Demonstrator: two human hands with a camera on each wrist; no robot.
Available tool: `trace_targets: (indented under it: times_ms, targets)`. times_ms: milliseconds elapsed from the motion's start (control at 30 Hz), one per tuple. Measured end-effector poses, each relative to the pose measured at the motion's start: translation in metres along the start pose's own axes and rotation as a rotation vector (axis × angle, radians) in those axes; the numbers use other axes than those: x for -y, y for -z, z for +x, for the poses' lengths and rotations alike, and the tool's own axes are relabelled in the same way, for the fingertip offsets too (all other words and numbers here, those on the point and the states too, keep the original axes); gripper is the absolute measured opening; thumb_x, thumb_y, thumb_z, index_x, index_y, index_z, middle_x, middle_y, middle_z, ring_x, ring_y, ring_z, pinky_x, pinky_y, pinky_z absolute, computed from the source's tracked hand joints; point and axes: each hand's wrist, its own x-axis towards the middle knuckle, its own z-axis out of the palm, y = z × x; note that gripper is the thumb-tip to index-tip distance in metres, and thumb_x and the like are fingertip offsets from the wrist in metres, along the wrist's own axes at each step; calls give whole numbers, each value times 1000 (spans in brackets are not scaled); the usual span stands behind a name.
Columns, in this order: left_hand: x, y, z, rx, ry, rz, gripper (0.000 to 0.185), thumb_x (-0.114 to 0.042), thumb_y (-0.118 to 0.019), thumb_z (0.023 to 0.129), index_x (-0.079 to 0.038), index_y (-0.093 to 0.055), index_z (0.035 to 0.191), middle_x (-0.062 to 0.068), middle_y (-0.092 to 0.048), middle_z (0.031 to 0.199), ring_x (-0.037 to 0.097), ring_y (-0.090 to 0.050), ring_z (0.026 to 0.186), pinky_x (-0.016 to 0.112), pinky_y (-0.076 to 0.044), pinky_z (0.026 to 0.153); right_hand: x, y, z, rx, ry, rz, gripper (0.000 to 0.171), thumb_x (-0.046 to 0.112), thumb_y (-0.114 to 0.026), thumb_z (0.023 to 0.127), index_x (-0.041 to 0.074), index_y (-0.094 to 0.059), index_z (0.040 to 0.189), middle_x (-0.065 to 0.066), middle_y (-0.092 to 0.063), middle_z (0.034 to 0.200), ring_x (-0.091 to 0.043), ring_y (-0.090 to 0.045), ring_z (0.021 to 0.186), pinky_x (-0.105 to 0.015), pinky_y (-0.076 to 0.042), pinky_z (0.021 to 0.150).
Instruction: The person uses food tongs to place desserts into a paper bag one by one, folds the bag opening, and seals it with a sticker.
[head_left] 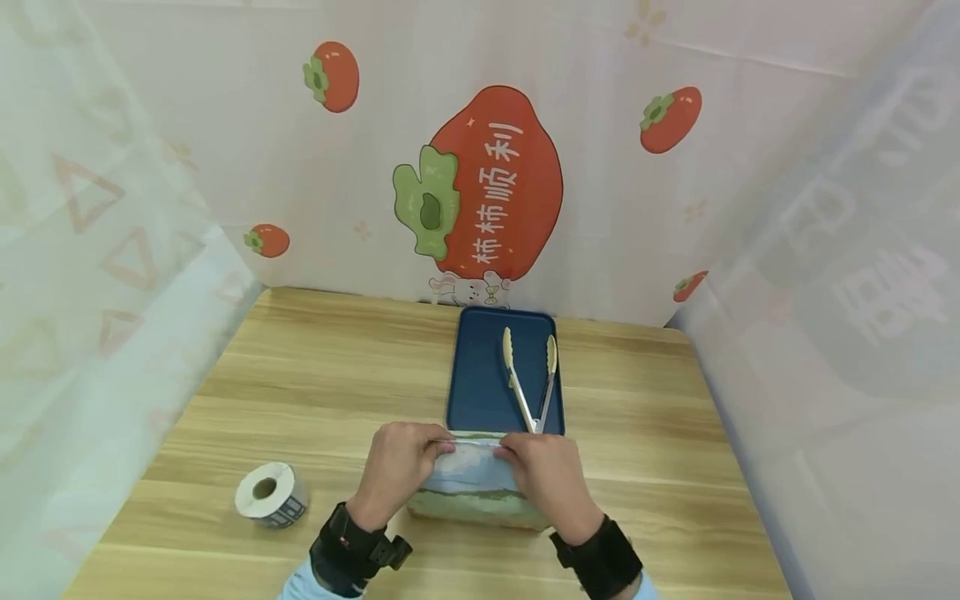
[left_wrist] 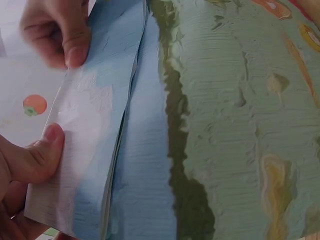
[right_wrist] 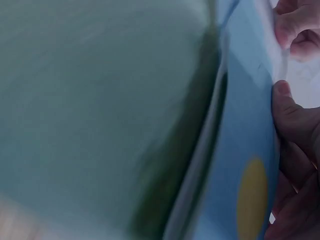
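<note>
On the wooden table (head_left: 315,375), a blue tray (head_left: 480,375) holds metal tongs (head_left: 528,379). Just in front, both hands pinch the printed bag (head_left: 476,492) by its top edge: left hand (head_left: 397,471), right hand (head_left: 547,479). Contents probably hidden. Label roll (head_left: 270,494) sits left.

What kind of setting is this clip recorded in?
Likely a staged tabletop booth: a wooden table enclosed by persimmon-print cloth, with a blue tray holding tongs and a label roll.

head view high, facing down, wrist views close, sharing bag (head_left: 477,483)
</note>
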Motion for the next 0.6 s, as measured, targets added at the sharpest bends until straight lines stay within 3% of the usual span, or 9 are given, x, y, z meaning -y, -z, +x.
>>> trace_targets:
  times_ms: [167, 267, 367, 467, 533, 600]
  targets:
    - [6, -2, -2, 6, 30, -90, 8, -14, -85, 77, -15, -82, 83, -3, -75, 77, 8, -69, 66, 23, -53, 61, -26, 15, -29, -82, -70, -44, 17, 13, -90, 71, 16, -75, 78, 4, -71, 71, -12, -67, 58, -30, -50, 52]
    - [7, -4, -2, 7, 45, -180, 7, -13, -84, 78, -13, -81, 85, -3, -76, 80, 7, -71, 70, 23, -53, 63, -38, 22, -43, -117, -58, -45, 18, 10, -90, 70, 13, -77, 82, 1, -73, 73, -14, -68, 61, -32, -53, 55]
    - [6, -9, 3, 5, 31, -240, 6, -13, -83, 80, -13, -81, 86, -4, -76, 82, 6, -71, 73, 24, -54, 66, -49, 25, -53, -170, -12, -44, 11, 21, -80, 85, 11, -78, 83, -1, -73, 73, -15, -67, 61, -33, -53, 54]
    - [3, -18, 10, -16, -12, -261, 7, -11, -83, 80, -12, -82, 87, -3, -77, 83, 7, -72, 75, 23, -55, 68, -60, 27, -60, -249, 15, -39, 39, 38, -60, 100, 9, -78, 81, -2, -73, 73, -17, -67, 60, -34, -52, 52]
    - [1, -24, 15, -26, -42, -269, 8, -10, -83, 80, -10, -82, 88, -1, -77, 83, 8, -73, 76, 22, -56, 69, -66, 28, -62, -286, 20, -37, 55, 45, -45, 105, 8, -78, 80, -3, -73, 72, -18, -67, 59, -34, -52, 51]
    - [-1, -28, 19, -24, -48, -296, 10, -9, -82, 81, -9, -82, 91, 0, -77, 85, 10, -74, 78, 22, -56, 71, -72, 30, -64, -315, 28, -32, 57, 45, -45, 105, 7, -78, 80, -3, -73, 72, -18, -67, 58, -34, -52, 51]
